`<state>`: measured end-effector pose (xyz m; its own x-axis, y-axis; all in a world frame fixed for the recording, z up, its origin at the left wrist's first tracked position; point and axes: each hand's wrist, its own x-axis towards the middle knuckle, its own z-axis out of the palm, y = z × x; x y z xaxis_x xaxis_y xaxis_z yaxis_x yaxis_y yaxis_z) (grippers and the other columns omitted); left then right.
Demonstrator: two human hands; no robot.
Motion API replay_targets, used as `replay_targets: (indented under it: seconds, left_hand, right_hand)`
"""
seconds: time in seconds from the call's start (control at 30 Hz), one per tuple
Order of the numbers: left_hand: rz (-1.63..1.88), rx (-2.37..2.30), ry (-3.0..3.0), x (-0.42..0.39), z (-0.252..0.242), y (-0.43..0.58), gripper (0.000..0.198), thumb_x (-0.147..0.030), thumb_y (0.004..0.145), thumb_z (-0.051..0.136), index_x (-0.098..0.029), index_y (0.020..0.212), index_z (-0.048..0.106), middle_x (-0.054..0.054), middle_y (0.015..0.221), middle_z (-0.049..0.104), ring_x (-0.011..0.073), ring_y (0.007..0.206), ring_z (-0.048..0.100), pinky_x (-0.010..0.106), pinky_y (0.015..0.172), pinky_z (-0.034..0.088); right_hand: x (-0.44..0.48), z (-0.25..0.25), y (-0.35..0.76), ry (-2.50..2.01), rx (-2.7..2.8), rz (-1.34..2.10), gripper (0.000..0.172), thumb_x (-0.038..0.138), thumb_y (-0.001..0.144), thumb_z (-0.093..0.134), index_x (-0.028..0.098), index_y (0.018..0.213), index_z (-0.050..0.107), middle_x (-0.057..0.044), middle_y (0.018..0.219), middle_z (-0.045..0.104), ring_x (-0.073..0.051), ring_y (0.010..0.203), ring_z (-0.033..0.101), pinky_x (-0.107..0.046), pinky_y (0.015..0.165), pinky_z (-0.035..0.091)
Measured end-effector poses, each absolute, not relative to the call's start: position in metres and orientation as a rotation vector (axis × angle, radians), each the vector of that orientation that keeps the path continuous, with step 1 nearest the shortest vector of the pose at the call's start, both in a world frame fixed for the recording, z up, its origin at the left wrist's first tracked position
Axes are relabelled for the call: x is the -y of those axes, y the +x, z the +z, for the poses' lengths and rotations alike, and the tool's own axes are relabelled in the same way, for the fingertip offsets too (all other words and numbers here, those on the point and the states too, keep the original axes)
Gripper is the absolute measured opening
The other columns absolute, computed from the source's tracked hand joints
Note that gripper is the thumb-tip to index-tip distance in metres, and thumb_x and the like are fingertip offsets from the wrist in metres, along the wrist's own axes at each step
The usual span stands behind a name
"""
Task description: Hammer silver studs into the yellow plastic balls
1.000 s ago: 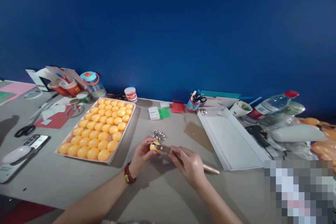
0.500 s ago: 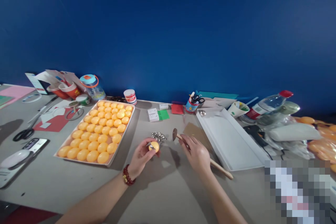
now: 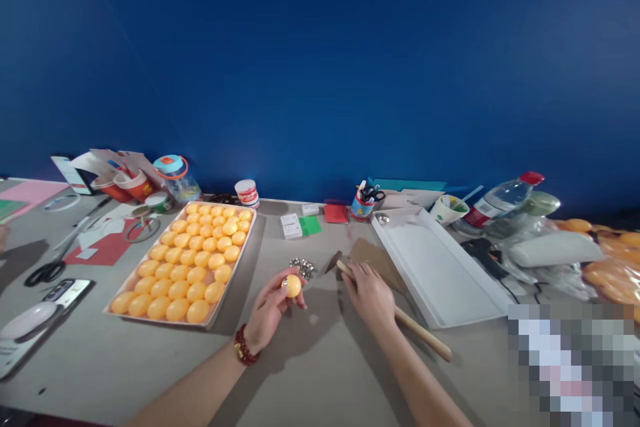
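Observation:
My left hand (image 3: 270, 307) pinches an orange table tennis ball (image 3: 293, 286) between thumb and fingers. A small shiny metal piece (image 3: 285, 283) shows at the ball's left side, by the thumb. Just behind the ball lies a pile of small shiny metal pieces (image 3: 304, 268), too small to name surely. My right hand (image 3: 371, 293) is closed round the wooden handle of a hammer (image 3: 425, 335). Its dark head points left, close to the metal pile and low over the table. More orange balls fill a shallow white box (image 3: 216, 307) on my left.
A white tray (image 3: 450, 273) with a small metal item in its far corner stands at right. Brown card (image 3: 375, 257) lies beside it. Small white boxes (image 3: 291, 227), a pen cup (image 3: 361, 205) and a bottle (image 3: 505, 200) line the back. Scissors (image 3: 45, 272) lie far left.
My left hand has turned the ball, so its metal piece now faces left. The hammer has tipped in my right hand, its head now showing edge-on. The camera view has tilted slightly.

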<state>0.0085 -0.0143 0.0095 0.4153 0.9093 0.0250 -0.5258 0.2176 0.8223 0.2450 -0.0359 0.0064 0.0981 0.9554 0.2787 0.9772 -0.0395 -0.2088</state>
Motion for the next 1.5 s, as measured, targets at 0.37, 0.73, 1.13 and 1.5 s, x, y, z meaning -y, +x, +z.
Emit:
replay_targets:
  seconds: [0.37,0.73,1.13,1.5]
  left_hand:
    - [1.076,-0.488,0.813,0.013,0.014,0.008,0.025,-0.027,0.089,0.056,-0.017,0.111,0.064,0.01,0.103,0.064,0.0174,0.076,0.06,0.036,0.07,0.054]
    - [1.158,-0.693,0.879,0.012,0.006,0.009,0.029,-0.032,0.085,0.063,-0.019,0.11,0.063,0.007,0.097,0.066,0.0122,0.065,0.059,0.031,0.063,0.054]
    - [1.244,-0.842,0.942,0.003,-0.005,0.01,0.034,-0.034,0.079,0.07,-0.019,0.109,0.061,0.002,0.086,0.068,0.0095,0.059,0.057,0.023,0.06,0.048]
    - [1.209,-0.87,0.903,0.003,-0.001,0.01,0.035,-0.037,0.078,0.071,-0.019,0.107,0.062,0.001,0.084,0.067,0.0097,0.057,0.057,0.023,0.056,0.046]
  right_hand:
    - [0.033,0.003,0.245,-1.987,1.938,-0.1,0.017,0.023,0.092,0.051,0.019,0.102,0.064,-0.008,0.096,0.066,-0.024,0.091,0.057,-0.032,0.081,0.039]
    - [0.032,0.003,0.242,-1.938,1.902,-0.111,0.014,0.021,0.088,0.055,0.02,0.098,0.065,-0.008,0.095,0.065,-0.024,0.088,0.057,-0.034,0.079,0.04]
    - [0.039,-0.012,0.194,-1.487,1.991,0.324,0.015,0.015,0.088,0.052,0.02,0.094,0.065,-0.006,0.093,0.069,-0.021,0.086,0.062,-0.031,0.078,0.047]
    - [0.019,-0.008,0.173,-1.581,1.95,0.312,0.011,0.014,0.084,0.055,0.019,0.081,0.064,-0.006,0.084,0.068,-0.021,0.081,0.059,-0.029,0.073,0.041]
